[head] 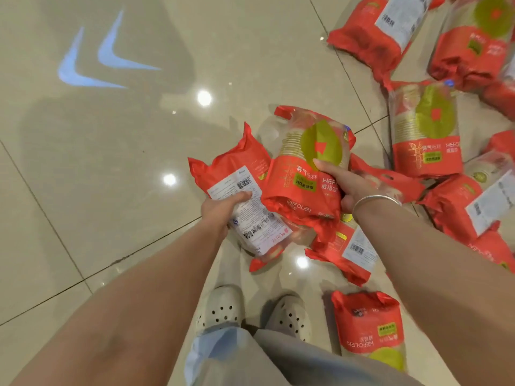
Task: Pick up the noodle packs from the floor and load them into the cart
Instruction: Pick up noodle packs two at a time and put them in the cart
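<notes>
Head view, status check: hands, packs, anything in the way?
Left hand grips a label-side-up pack. Right hand grips a green-disc pack. More packs on floor, right side. Cart not in view. Nothing blocking.

Both bare arms reaching forward and down, left hand [223, 210] gripping a pack [239, 190], right hand [345, 182], bracelet [376, 200] at wrist, gripping another pack [306, 168]

Two red noodle packs were held off floor: one [239, 201] label-side up, one [309, 165] front up, touching. Remaining packs [426, 132] lay scattered on tiles at right, some overlapping.
</notes>
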`<act>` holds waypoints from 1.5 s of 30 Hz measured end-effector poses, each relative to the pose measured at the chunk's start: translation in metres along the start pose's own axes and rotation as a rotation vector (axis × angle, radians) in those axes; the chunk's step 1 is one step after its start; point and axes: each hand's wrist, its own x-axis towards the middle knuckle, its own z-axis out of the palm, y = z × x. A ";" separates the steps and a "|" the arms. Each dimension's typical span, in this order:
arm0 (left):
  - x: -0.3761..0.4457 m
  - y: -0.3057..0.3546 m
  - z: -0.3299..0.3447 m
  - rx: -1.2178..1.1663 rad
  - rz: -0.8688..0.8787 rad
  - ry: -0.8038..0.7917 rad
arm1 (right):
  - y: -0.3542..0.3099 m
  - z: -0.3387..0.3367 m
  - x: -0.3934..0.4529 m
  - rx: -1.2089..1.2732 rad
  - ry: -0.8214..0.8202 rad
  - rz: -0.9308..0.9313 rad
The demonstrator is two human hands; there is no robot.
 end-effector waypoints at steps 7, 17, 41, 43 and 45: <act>-0.134 0.105 -0.067 0.057 0.173 -0.011 | -0.084 0.054 -0.149 -0.239 -0.103 -0.171; -0.457 0.264 -0.223 -0.130 0.353 0.097 | -0.216 0.213 -0.483 -0.387 -0.369 -0.388; -0.962 -0.017 -0.664 -0.667 0.651 0.823 | 0.071 0.535 -1.012 -0.980 -1.334 -0.559; -0.988 -0.077 -0.702 -0.700 0.648 0.881 | 0.132 0.554 -1.043 -1.026 -1.413 -0.522; -1.010 -0.138 -0.737 -0.744 0.639 0.943 | 0.193 0.569 -1.070 -1.062 -1.489 -0.487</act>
